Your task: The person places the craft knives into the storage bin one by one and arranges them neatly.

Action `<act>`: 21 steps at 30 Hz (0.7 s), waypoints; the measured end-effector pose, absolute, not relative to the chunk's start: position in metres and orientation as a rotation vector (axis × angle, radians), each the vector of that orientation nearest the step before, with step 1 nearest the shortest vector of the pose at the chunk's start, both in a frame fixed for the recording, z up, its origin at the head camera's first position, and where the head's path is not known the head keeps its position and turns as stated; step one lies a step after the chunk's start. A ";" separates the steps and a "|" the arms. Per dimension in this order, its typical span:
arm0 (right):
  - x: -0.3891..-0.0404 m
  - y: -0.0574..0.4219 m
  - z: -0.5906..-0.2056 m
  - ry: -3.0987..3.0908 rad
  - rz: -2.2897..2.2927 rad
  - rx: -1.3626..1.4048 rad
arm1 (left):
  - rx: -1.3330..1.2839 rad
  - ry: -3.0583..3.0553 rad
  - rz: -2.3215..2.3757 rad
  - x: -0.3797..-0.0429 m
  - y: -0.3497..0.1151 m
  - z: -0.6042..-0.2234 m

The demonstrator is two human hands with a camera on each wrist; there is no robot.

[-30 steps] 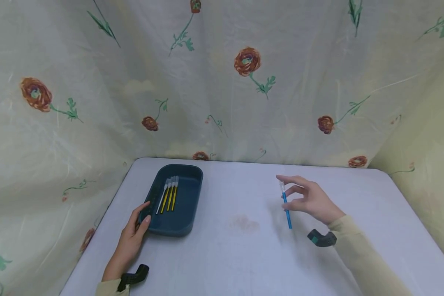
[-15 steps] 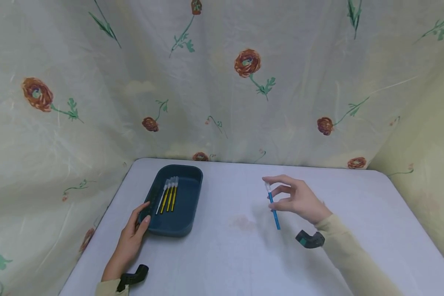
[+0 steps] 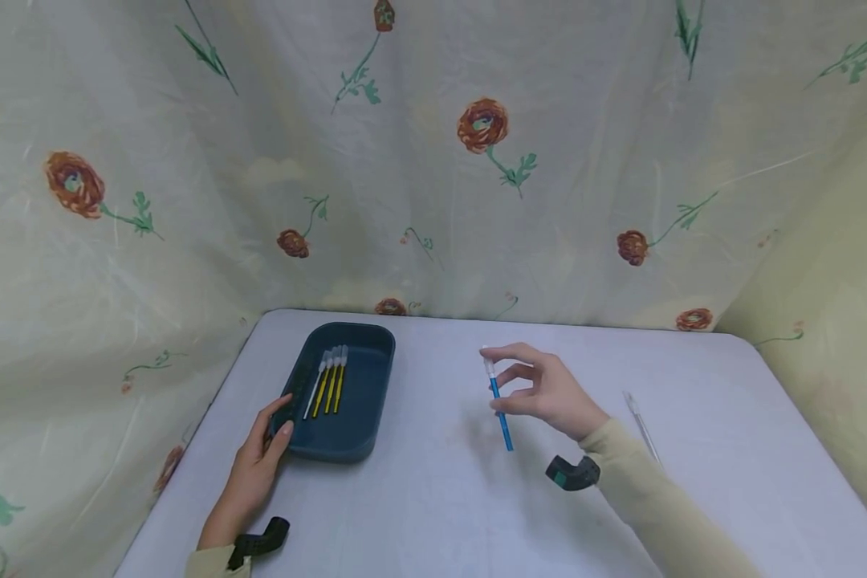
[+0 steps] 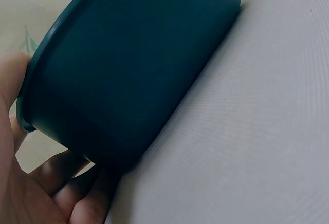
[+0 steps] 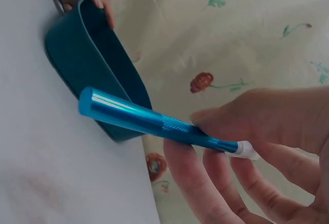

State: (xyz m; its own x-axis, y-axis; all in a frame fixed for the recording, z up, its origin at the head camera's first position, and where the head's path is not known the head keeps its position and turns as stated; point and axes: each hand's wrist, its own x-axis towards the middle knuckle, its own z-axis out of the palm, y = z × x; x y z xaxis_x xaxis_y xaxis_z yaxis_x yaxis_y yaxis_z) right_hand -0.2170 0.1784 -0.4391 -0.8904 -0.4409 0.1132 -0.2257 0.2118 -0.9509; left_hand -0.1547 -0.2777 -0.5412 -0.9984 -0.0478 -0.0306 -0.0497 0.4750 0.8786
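My right hand [image 3: 549, 393] holds a blue metal craft knife [image 3: 502, 411] above the table's middle, pinched between thumb and fingers. Close up in the right wrist view, the knife [image 5: 123, 113] has a knurled grip and a translucent cap [image 5: 247, 150]. The index fingertip lies at the capped end in the head view. To the left, my left hand [image 3: 253, 466] grips the near left side of a dark teal tray [image 3: 364, 393], thumb on the rim. Inside the tray lie three yellow capped craft knives [image 3: 330, 389] and a silver one [image 3: 314, 395], side by side.
Another slim silver capped knife [image 3: 643, 428] lies on the white table [image 3: 433, 514], partly behind the right sleeve [image 3: 665, 514]. Flowered curtains [image 3: 433, 201] hang around the back and sides of the table.
My right hand has carried the blue craft knife leftward toward the tray, uncovering the silver knife on the right. The left hand and tray have stayed put.
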 end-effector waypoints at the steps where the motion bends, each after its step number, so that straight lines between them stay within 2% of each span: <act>1: -0.217 0.175 -0.440 2.292 -1.763 -0.640 | -0.093 2.697 1.604 -0.155 -0.278 -0.541; 21: -0.210 0.106 -0.438 2.277 -1.906 -0.543 | -0.116 2.698 1.564 -0.156 -0.276 -0.539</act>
State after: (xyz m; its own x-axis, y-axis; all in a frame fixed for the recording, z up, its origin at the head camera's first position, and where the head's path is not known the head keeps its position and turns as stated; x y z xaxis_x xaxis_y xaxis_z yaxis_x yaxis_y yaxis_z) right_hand -0.2104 0.1063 -0.4377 -0.9280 -0.3478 0.1339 -0.1931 0.1416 -0.9709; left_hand -0.1558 -0.2760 -0.5390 -0.9970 -0.0538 -0.0555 -0.0749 0.4951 0.8656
